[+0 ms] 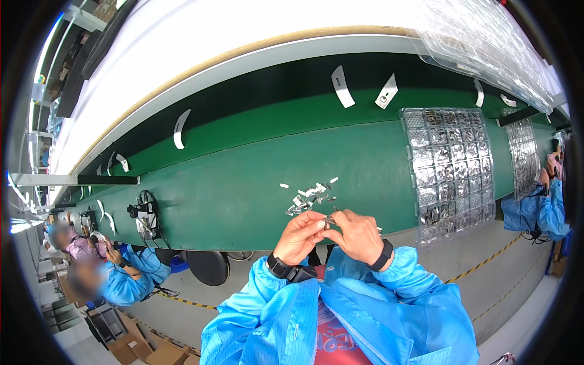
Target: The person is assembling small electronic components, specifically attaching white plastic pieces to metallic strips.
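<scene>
My left hand [299, 237] and my right hand [358, 237] meet at the near edge of the green bench [231, 182]. Fingertips of both close on a small metallic-looking piece [329, 222]; fingers cover most of it, so its exact kind does not show. Just beyond them lies a loose pile of small white and dark metallic pieces [311, 196]. To the right of the hands stands a clear plastic tray [418, 182] with many compartments, most with small silvery parts in them.
A second clear tray [523, 155] lies farther right. Left along the bench sits a black-and-white device [145, 216] with cables. Above the bench's back runs a white shelf [243, 24] with stacked clear trays [486, 55]. A round black stool [208, 267] stands below. Co-workers sit at both sides.
</scene>
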Demonstrator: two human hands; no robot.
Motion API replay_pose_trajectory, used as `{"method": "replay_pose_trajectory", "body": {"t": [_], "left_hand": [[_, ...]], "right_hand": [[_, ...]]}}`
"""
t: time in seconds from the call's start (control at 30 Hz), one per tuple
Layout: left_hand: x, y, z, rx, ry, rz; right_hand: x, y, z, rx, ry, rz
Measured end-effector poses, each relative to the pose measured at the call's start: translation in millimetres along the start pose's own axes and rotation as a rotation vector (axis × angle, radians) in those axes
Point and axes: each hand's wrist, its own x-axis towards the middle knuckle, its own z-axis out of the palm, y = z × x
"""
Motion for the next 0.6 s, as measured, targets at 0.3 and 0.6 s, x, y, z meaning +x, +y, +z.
{"method": "replay_pose_trajectory", "body": {"t": [0.3,0.6], "left_hand": [[0.0,-6.2,4.6,0.018,-0.004,-0.008],[20.1,-3.5,14.7,0.050,-0.035,0.014]], "right_hand": [[-3.8,8.0,-2.6,-0.010,0.000,-0.054],[-1.3,23.5,-11.7,0.248,0.050,0.055]]}}
